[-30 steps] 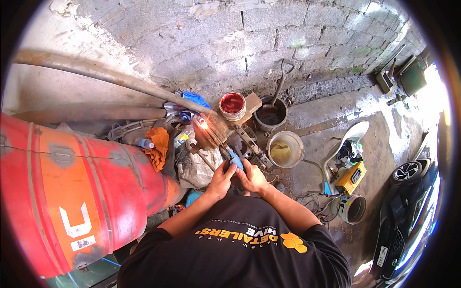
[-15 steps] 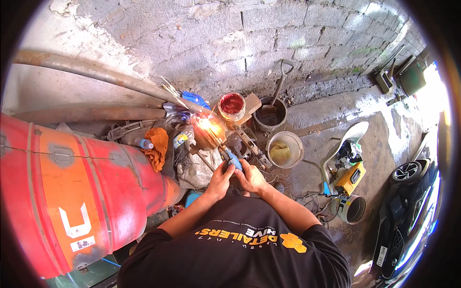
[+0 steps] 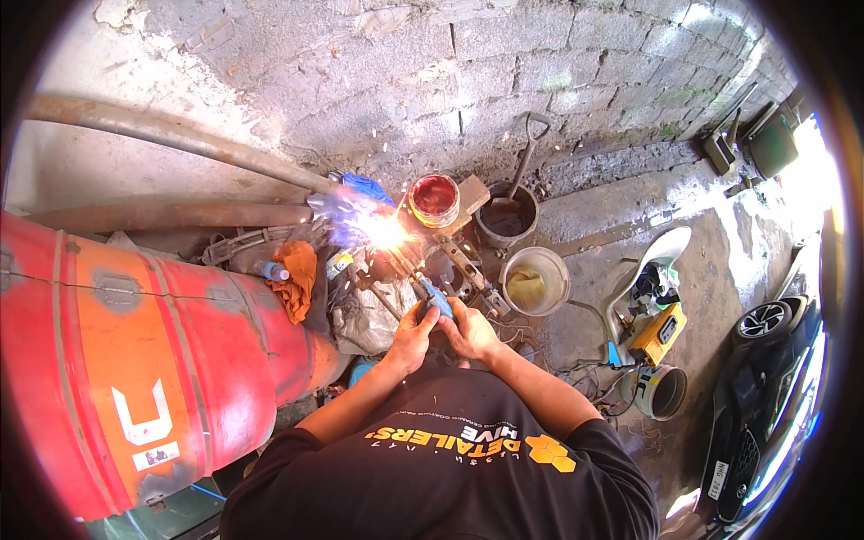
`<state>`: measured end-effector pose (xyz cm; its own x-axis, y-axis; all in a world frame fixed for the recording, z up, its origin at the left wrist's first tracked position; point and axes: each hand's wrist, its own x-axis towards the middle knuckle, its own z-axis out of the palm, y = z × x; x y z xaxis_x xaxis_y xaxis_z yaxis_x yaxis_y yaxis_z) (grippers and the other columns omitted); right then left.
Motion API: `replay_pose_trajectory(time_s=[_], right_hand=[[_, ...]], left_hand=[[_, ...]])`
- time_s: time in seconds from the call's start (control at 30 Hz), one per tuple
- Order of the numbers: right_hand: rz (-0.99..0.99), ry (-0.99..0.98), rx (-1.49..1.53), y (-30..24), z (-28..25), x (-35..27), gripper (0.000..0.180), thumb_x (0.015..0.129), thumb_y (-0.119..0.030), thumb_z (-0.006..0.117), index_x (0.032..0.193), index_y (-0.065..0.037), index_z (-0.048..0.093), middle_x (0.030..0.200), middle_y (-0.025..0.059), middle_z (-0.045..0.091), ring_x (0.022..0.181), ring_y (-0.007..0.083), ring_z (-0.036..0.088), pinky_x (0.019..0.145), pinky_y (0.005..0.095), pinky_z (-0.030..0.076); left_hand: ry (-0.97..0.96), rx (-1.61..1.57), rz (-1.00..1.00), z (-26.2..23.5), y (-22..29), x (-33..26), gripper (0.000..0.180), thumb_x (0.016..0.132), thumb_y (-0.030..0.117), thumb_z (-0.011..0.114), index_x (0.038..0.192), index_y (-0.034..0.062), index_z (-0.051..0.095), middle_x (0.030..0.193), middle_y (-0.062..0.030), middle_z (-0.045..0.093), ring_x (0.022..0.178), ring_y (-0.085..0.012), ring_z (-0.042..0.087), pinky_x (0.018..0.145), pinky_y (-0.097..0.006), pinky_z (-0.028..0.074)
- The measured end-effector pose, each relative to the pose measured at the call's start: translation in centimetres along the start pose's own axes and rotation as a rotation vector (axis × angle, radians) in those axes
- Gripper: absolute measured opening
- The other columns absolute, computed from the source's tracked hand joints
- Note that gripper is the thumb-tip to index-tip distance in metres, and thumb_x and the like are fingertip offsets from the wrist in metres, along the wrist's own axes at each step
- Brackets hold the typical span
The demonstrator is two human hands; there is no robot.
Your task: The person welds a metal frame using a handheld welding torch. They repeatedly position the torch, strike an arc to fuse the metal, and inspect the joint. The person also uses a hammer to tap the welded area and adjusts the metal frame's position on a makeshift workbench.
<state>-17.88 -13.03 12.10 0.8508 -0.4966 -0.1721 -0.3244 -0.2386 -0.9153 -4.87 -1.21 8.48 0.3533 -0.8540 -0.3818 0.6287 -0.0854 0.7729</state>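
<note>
Red steel fills the left side: a big red drum (image 3: 135, 360) lies on its side with white markings on its flank, and an orange rag (image 3: 295, 279) is draped over its upper end. Behind it runs a grey block wall (image 3: 540, 81), and two long rusty pipes (image 3: 171, 135) slant across toward the middle. On the concrete floor (image 3: 630, 216) to the right stand a dark bucket (image 3: 507, 216) with a shovel handle in it, a pale bucket (image 3: 535, 281) with yellowish contents, and farther right a yellow box-shaped machine (image 3: 657, 335) among cables.

The person crouches in a black shirt, both forearms stretched forward. The left hand (image 3: 412, 335) and right hand (image 3: 470, 331) sit side by side, touching, fingers curled tight around the blue-handled electrode holder (image 3: 438, 303). Its blue grip pokes out just above the knuckles, between the two hands, and a thin rod runs from it up and to the left. Where that rod ends, a white-violet welding arc (image 3: 382, 230) burns on a rusty metal piece (image 3: 450, 256), well ahead of the fingers, throwing small sparks. Just right of the glare stands an open paint can (image 3: 434, 198) with red inside.
</note>
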Motion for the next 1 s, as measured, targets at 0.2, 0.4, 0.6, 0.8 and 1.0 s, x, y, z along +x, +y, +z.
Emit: replay_pose_trajectory(time_s=[0.2, 0.4, 0.6, 0.8, 1.0], right_hand=[[-0.214, 0.118, 0.146, 2.6, 1.7, 0.4, 0.040, 0.101, -0.031, 0.055, 0.128, -0.002, 0.050, 0.094, 0.0266, 0.070, 0.090, 0.0466, 0.068, 0.077, 0.0516, 0.054], [-0.091, 0.143, 0.026, 0.8, 0.3, -0.4, 0.046, 0.099, -0.033, 0.058, 0.128, 0.002, 0.050, 0.092, 0.0275, 0.070, 0.089, 0.0480, 0.068, 0.077, 0.0509, 0.055], [-0.056, 0.077, -0.018, 0.7, 0.2, -0.3, 0.045, 0.099, -0.031, 0.057, 0.129, 0.002, 0.049, 0.090, 0.0270, 0.071, 0.089, 0.0461, 0.069, 0.077, 0.0512, 0.055], [-0.066, 0.050, -0.035, 1.3, 0.5, -0.1, 0.043, 0.100, -0.029, 0.057, 0.128, 0.002, 0.049, 0.092, 0.0284, 0.070, 0.090, 0.0466, 0.069, 0.077, 0.0517, 0.054], [-0.066, 0.041, -0.023, 1.0, 0.5, 0.0, 0.042, 0.099, -0.028, 0.057, 0.128, 0.002, 0.049, 0.093, 0.0290, 0.070, 0.091, 0.0471, 0.068, 0.078, 0.0514, 0.054]], left_hand=[[0.045, 0.085, -0.065, 0.0, 0.2, -0.1, 0.033, 0.104, 0.025, 0.060, 0.132, 0.0081, 0.057, 0.117, -0.0019, 0.064, 0.107, -0.0142, 0.061, 0.098, -0.036, 0.051], [-0.073, 0.232, 0.103, 0.9, 1.1, -0.1, 0.031, 0.103, 0.023, 0.061, 0.128, 0.0044, 0.057, 0.112, 0.0006, 0.063, 0.103, -0.0095, 0.059, 0.097, -0.028, 0.048], [-0.019, 0.181, 0.058, 0.3, 0.3, -0.1, 0.032, 0.104, 0.026, 0.059, 0.128, 0.0037, 0.056, 0.114, -0.0013, 0.063, 0.105, -0.0115, 0.060, 0.096, -0.030, 0.050], [-0.008, 0.130, 0.050, -0.3, -0.4, -0.1, 0.033, 0.104, 0.025, 0.058, 0.129, 0.0034, 0.055, 0.116, -0.0036, 0.062, 0.106, -0.0150, 0.062, 0.097, -0.035, 0.053], [0.012, 0.122, 0.041, -0.5, -0.3, -0.2, 0.035, 0.104, 0.026, 0.058, 0.131, 0.0042, 0.053, 0.115, -0.0037, 0.063, 0.105, -0.0153, 0.063, 0.096, -0.036, 0.054]])
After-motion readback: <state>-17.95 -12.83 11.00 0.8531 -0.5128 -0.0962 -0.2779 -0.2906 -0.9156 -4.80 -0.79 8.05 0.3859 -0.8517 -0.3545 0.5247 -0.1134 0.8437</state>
